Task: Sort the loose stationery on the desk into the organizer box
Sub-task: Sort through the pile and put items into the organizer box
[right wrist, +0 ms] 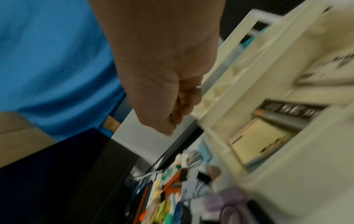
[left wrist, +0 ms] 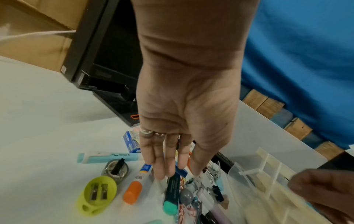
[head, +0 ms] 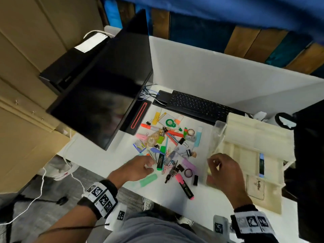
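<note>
Nearest, the left hand [left wrist: 184, 128] is held over the pile, its fingers [left wrist: 159, 163] straight and pressed together above a dark highlighter [left wrist: 172, 192]; nothing is gripped. The right hand [head: 226, 171] is curled at the organizer box [head: 249, 137]; whether anything is pinched cannot be told. A careless sweep could likely scatter the tangled paper clips [head: 167, 155] or roll a marker off the desk [head: 108, 160]. Counted with certainty: one yellow-green sharpener [left wrist: 97, 195], one pink highlighter [head: 185, 186], one keyboard [head: 198, 104] beyond.

Monitor [head: 105, 85] looming over stationery [head: 168, 146]
</note>
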Available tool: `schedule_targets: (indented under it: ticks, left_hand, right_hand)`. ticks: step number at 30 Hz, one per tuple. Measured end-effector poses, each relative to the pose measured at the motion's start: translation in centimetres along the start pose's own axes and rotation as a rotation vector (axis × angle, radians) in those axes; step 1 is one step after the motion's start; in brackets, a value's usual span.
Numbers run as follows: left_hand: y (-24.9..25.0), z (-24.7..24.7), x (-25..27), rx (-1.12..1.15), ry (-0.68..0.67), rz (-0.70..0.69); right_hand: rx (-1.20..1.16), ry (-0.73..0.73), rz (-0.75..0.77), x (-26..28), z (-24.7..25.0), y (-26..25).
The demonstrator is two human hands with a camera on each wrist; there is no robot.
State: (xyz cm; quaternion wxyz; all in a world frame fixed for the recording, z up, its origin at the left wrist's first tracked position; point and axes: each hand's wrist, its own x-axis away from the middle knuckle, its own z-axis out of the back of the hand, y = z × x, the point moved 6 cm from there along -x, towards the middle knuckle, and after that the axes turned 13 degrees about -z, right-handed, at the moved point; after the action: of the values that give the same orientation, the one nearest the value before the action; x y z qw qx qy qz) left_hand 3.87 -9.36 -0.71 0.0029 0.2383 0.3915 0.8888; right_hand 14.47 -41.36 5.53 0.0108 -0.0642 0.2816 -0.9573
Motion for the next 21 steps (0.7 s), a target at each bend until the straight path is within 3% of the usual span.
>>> schedule_targets:
  ticks: [3, 8, 16, 21]
  left_hand:
    - [-0.4, 0.4, -0.4, -0.009, -0.011, -0.032]
    - [-0.8, 1.1, -0.8, 0.008, -0.015, -0.108]
    - [-2.7, 2.5, -0.8, 0.069, -0.013, -0.089]
    - [-3.0, 2.8, -1.3, 0.063, -0.044, -0.096]
  right_hand:
    - [0.042, -0.153, 0.038, -1.6, -5.6, -2.8]
    - [0.162, -0.295, -0.05, -4.5, -12.3, -4.5]
    - [0.294, -0.195, -0.082, -5.7, -14.7, -5.3]
    - [0.292, -0.235, -0.091, -6.6, -15.1, -5.6]
